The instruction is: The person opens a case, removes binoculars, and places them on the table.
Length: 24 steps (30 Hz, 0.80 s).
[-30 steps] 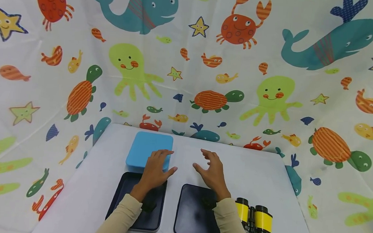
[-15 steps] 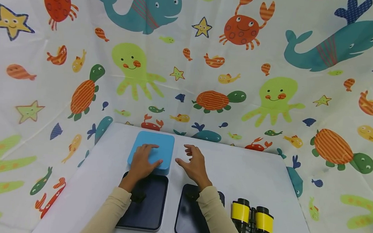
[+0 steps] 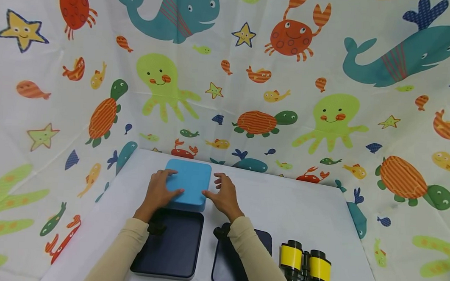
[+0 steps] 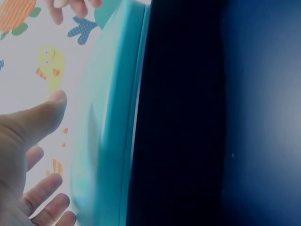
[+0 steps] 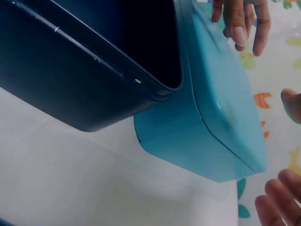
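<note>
A light blue lidded box (image 3: 190,181) stands at the back left of the table. My left hand (image 3: 157,194) hovers by its left side with thumb and fingers spread. On the other side, my right hand (image 3: 223,196) is at the right edge, its fingers relaxed and thumb pointing towards the box. The left wrist view shows a gap between my left hand (image 4: 28,141) and the lid (image 4: 108,113). Right in front of the blue box sits an open dark navy box (image 5: 61,89), partly behind my left wrist in the head view.
A flat dark lid (image 3: 227,270) lies at the front, partly under my right forearm. Yellow and black binoculars (image 3: 305,263) stand to its right. A white curtain (image 3: 221,72) with sea-animal prints hangs behind and around the white table (image 3: 283,203).
Both hands have moved left and come to either side of the light blue box. The boxes, the dark lid and the binoculars have stayed in place.
</note>
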Motion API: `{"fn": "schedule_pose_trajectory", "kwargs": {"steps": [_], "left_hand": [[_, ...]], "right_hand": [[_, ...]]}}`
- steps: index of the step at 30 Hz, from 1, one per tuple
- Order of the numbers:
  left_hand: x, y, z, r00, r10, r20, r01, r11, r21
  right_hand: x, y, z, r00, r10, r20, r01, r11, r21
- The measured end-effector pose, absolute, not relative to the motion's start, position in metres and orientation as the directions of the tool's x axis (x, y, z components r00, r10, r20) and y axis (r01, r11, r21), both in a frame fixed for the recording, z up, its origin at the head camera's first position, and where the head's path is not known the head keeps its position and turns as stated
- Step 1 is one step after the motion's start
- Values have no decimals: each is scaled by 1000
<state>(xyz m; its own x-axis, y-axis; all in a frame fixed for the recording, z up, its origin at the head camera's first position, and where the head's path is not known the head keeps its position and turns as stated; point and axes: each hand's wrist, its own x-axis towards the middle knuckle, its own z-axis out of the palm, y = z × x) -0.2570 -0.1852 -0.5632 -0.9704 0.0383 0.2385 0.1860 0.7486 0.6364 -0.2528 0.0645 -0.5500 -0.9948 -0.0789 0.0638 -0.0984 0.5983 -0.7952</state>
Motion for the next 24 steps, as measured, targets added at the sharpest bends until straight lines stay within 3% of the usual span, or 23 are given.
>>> {"fn": "schedule_pose_trajectory", "kwargs": {"steps": [9, 16, 24], "left_hand": [[-262, -202, -563, -981, 13, 193, 141, 732, 666], [-265, -214, -565, -997, -1, 75, 54, 682, 729], [-268, -218, -567, -1000, 1, 14, 11, 676, 737]], "right_hand": [[-259, 55, -557, -998, -68, 5, -43, 569, -821], [-263, 52, -562, -995, -79, -61, 8, 547, -837], [-266, 49, -567, -994, -102, -44, -17, 528, -849]]}}
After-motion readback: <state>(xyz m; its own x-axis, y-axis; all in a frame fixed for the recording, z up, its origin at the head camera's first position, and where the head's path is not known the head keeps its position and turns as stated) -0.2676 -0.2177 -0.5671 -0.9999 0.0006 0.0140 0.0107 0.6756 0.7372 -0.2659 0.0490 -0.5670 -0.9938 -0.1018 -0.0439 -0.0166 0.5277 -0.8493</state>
